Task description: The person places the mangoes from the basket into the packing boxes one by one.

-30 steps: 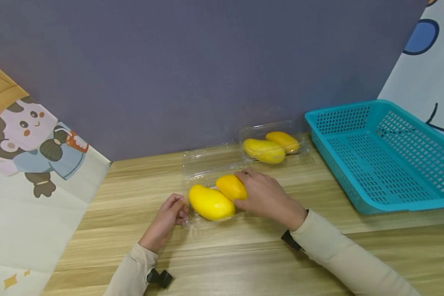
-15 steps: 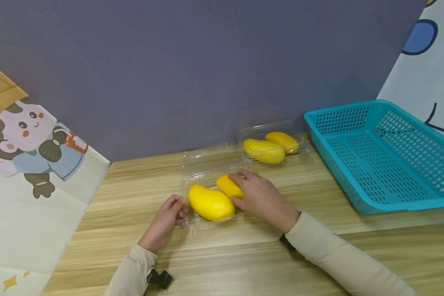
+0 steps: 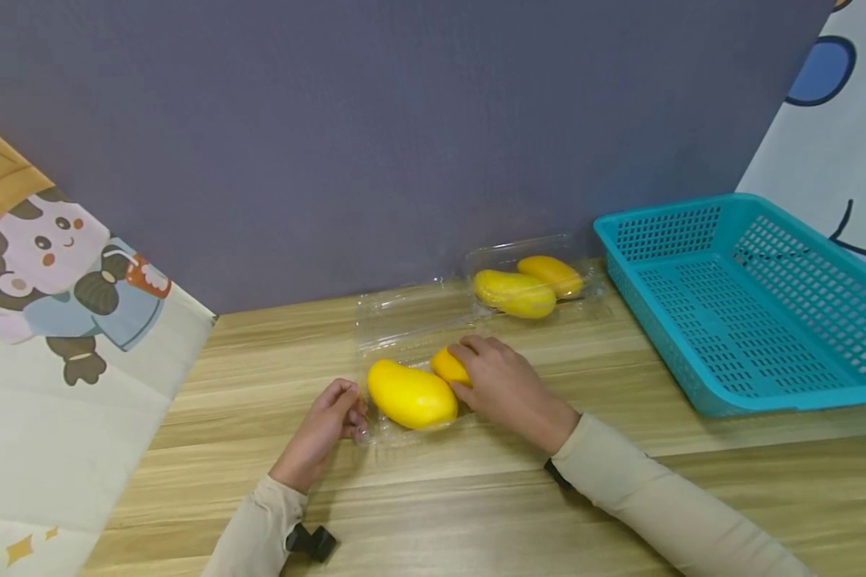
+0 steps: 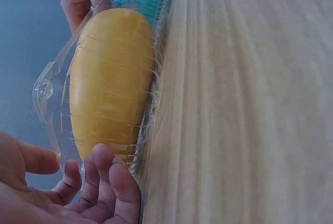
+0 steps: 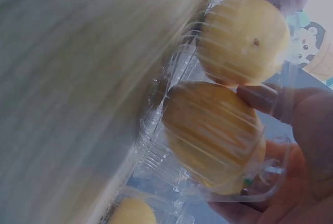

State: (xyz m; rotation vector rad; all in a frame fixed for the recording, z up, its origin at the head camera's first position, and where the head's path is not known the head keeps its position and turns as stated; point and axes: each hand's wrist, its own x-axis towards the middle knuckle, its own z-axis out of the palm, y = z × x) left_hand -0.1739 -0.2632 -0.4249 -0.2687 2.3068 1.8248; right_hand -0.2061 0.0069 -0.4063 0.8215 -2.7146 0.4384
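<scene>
An unlatched clear plastic clamshell box (image 3: pixel 397 439) lies on the table, its lid (image 3: pixel 411 308) folded back toward the wall. Inside, a large yellow mango (image 3: pixel 410 394) lies along the near side. My left hand (image 3: pixel 332 413) pinches the box's left rim between thumb and index finger, the other fingers curled by its end wall in the left wrist view. A smaller orange-yellow mango (image 3: pixel 449 366) sits behind the large one. My right hand (image 3: pixel 508 389) holds it from the right, with the thumb between the two mangoes in the right wrist view (image 5: pixel 257 99).
Behind, a second clear box (image 3: pixel 487 260) with two mangoes (image 3: pixel 515 294) stands against the grey wall. A turquoise perforated basket (image 3: pixel 722 401) occupies the right side. Printed panels (image 3: pixel 36 417) flank the wooden table (image 3: pixel 418 513).
My right hand has shifted slightly, and the smaller mango has moved a little to the right within the box. My left hand stays at the left rim.
</scene>
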